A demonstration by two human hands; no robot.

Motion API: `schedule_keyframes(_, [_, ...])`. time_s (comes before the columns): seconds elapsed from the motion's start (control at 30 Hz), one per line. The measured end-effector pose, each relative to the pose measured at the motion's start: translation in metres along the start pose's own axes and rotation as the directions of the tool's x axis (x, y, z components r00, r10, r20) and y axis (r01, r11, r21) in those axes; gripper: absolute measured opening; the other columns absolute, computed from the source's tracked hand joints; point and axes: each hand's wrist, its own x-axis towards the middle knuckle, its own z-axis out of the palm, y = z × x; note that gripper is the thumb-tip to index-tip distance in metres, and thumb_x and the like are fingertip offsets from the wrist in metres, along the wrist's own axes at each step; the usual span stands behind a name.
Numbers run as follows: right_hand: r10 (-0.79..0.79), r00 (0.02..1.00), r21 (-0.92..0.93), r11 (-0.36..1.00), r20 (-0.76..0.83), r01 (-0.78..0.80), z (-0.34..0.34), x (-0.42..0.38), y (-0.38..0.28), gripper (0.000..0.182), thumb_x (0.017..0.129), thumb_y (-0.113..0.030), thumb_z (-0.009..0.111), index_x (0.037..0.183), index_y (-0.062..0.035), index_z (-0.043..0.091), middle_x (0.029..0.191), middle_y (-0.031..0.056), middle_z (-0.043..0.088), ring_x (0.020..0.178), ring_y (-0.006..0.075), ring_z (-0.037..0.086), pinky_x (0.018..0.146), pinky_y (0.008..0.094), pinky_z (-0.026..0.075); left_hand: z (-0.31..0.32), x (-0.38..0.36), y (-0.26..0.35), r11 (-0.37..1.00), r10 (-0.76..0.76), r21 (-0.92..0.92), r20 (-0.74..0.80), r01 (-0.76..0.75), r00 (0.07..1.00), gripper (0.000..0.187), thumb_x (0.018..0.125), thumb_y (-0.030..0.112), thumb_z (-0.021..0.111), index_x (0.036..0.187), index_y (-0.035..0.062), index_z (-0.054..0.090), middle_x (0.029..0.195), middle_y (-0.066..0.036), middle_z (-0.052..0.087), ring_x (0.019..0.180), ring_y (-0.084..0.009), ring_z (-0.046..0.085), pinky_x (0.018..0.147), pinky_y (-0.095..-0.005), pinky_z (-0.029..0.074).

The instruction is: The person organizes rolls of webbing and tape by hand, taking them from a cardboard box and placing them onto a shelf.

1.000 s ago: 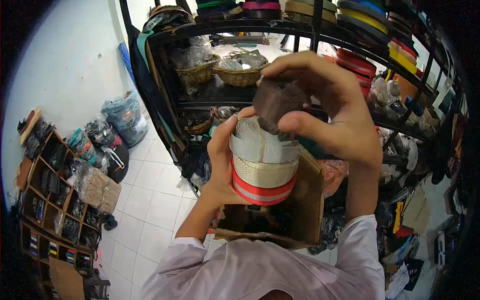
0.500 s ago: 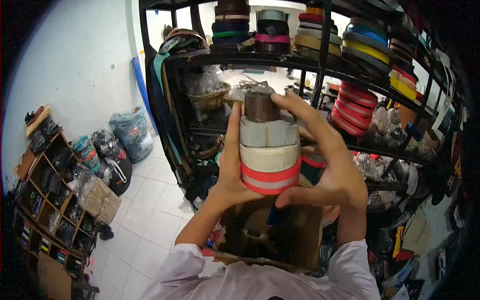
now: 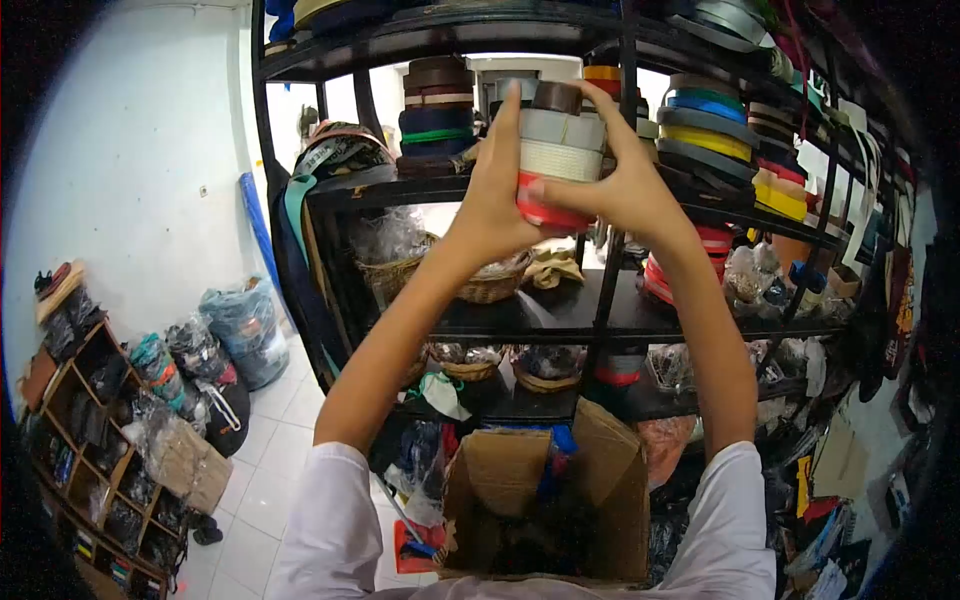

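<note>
A stack of webbing rolls [image 3: 562, 162] is held up between both hands at the height of the upper shelf. It has a small brown roll on top, then grey, cream, and red rolls. My left hand [image 3: 492, 190] is wrapped round the stack's left side. My right hand [image 3: 625, 180] grips the right side, with its thumb across the red roll [image 3: 552, 214] and fingers up by the brown roll [image 3: 557, 97]. Behind the hands, more webbing rolls [image 3: 437, 112] stand in piles on the black shelf [image 3: 360, 190].
Wicker baskets [image 3: 492, 282] sit on the middle shelf. An open cardboard box [image 3: 500, 470] is below, close to my body. At the left are a wooden cubby rack [image 3: 100, 400] and plastic bags [image 3: 243, 330]. Red rolls [image 3: 712, 255] and wrapped goods lie at the right.
Both hands have raised the stack away from my body, towards the upper shelf, and the arms are stretched out further. More of the cardboard box and lower shelves now shows.
</note>
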Motion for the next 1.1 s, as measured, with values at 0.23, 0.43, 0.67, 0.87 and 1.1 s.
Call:
schedule_keyframes(0.23, [0.063,0.916,-0.121,0.985,-0.397,-0.121,0.001,0.115,0.094,0.111,0.052,-0.039,0.092,0.144,-0.0131,0.036,0.123,0.0206,0.058,0.111,0.0311,0.060,0.093,0.0413,0.050,0.027,0.043,-0.123,0.991,-0.066,0.116,-0.018,0.068,0.998,0.139,0.056,0.039,0.091,0.150,-0.0028,-0.002,0.142,-0.033,0.034,0.132,-0.0454,0.036,0.111,-0.0459,0.028])
schedule_keyframes(0.43, [0.086,0.659,-0.197,0.918,-0.747,-0.343,0.035,0.159,0.106,0.109,0.050,-0.039,0.090,0.139,-0.0167,0.031,0.119,0.0219,0.060,0.109,0.0387,0.059,0.095,0.0434,0.047,0.058,0.055,-0.187,0.949,-0.169,0.256,-0.084,0.186,0.982,0.096,0.076,0.027,0.074,0.146,-0.0080,0.018,0.143,-0.032,0.034,0.127,-0.0462,0.037,0.109,-0.0480,0.030])
schedule_keyframes(0.67, [0.054,0.710,-0.329,0.859,-0.702,-0.391,0.028,0.183,0.128,0.114,0.049,-0.041,0.090,0.139,-0.0039,0.031,0.117,0.0255,0.061,0.109,0.0393,0.060,0.095,0.0422,0.048,0.080,0.047,-0.199,0.889,-0.364,0.324,0.076,0.322,0.928,0.090,0.075,0.040,0.073,0.142,-0.0026,0.030,0.140,-0.033,0.035,0.124,-0.0501,0.043,0.104,-0.0535,0.037])
schedule_keyframes(0.87, [0.213,0.764,-0.186,0.898,-0.608,-0.399,0.008,0.189,0.147,0.120,0.051,-0.039,0.092,0.143,0.0017,0.026,0.126,0.0262,0.054,0.112,0.0334,0.058,0.088,0.0435,0.051,0.078,0.069,-0.186,0.749,-0.653,0.018,-0.151,0.662,0.742,0.082,0.078,0.049,0.064,0.138,-0.0006,0.039,0.133,-0.033,0.045,0.121,-0.0464,0.048,0.101,-0.0527,0.038])
schedule_keyframes(1.1, [0.272,0.619,0.009,0.919,-0.736,-0.394,0.011,0.184,0.151,0.125,0.058,-0.031,0.090,0.150,-0.0117,0.008,0.127,0.0222,0.050,0.100,0.0289,0.061,0.070,0.0375,0.055,0.095,0.075,-0.216,0.761,-0.647,0.000,-0.075,0.649,0.759,0.051,0.084,0.040,0.059,0.126,0.0118,0.052,0.113,-0.030,0.058,0.109,-0.0460,0.057,0.096,-0.0540,0.043])
